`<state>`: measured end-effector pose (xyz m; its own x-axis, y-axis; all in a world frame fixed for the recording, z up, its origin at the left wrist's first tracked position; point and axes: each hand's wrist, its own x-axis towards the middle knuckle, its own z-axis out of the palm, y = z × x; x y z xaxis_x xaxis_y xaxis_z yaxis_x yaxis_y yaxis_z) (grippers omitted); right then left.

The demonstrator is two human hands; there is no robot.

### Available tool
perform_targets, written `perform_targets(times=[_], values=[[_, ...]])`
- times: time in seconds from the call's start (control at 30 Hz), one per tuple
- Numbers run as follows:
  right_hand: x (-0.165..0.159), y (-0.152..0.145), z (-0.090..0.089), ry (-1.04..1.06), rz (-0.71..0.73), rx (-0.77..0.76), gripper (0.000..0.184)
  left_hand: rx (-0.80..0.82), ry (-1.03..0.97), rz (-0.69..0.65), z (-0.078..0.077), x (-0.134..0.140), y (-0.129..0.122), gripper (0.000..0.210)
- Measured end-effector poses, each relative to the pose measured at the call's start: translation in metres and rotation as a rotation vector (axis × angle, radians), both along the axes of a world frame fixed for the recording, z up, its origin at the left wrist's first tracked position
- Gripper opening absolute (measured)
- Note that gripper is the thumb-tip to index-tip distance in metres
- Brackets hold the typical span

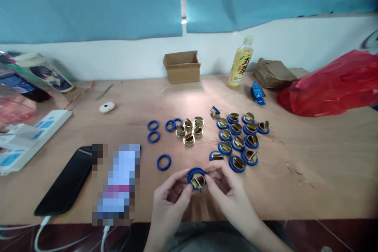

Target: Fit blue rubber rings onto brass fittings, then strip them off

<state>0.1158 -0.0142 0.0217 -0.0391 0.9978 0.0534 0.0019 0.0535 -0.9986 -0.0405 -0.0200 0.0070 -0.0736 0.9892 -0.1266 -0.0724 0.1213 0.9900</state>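
Note:
Between my two hands, near the table's front edge, is a round brass-coloured metal fitting (198, 181) with a blue ring (193, 171) around its rim. My left hand (174, 193) pinches it from the left, thumb in front. From the right, the fingertips of my right hand (223, 183) grip the same piece. Several bare brass fittings (189, 139) are grouped just beyond my hands. Loose blue rings (163, 162) lie to their left, two of them overlapping. Many fittings with blue rings (238, 143) sit in a cluster at the right, and one (215, 111) lies tilted behind them.
Two phones (66, 181) on white cables and a power strip (44, 136) occupy the left. At the back stand a cardboard box (183, 73) and a yellow drink bottle (239, 65). A blue wrapper (258, 93) and a red plastic bag (327, 86) are at the right.

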Motion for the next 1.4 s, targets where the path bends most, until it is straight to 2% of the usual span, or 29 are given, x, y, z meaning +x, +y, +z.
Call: perform_targets(times=[0.17,0.33,0.57,0.8,1.0,1.1,1.23,1.4], values=[[0.0,0.0,0.002,-0.01,0.015,-0.026,0.006,-0.001,0.07,0.02,0.011,0.002,0.002,0.024],[0.0,-0.001,0.001,0.012,0.039,-0.058,0.008,-0.013,0.057,0.005,0.013,0.001,0.004,0.027],[-0.003,-0.006,-0.008,0.054,0.115,-0.078,0.034,-0.018,0.026,-0.021,0.013,0.001,0.006,0.026],[0.002,-0.008,-0.009,0.0,0.116,-0.114,0.032,-0.042,0.112,-0.023,0.017,0.002,0.008,0.029],[0.003,-0.008,-0.006,-0.065,0.127,-0.06,0.026,0.014,0.217,-0.028,0.014,0.001,0.005,0.022],[0.005,-0.009,-0.006,-0.107,0.121,-0.054,0.03,0.028,0.205,-0.111,0.013,-0.001,0.003,0.021],[0.007,-0.008,-0.006,-0.142,0.111,-0.023,0.025,0.026,0.177,-0.243,0.014,-0.004,0.001,0.021],[0.008,-0.005,-0.005,-0.114,0.102,-0.01,0.019,0.006,0.155,-0.263,0.015,-0.006,0.0,0.022]])
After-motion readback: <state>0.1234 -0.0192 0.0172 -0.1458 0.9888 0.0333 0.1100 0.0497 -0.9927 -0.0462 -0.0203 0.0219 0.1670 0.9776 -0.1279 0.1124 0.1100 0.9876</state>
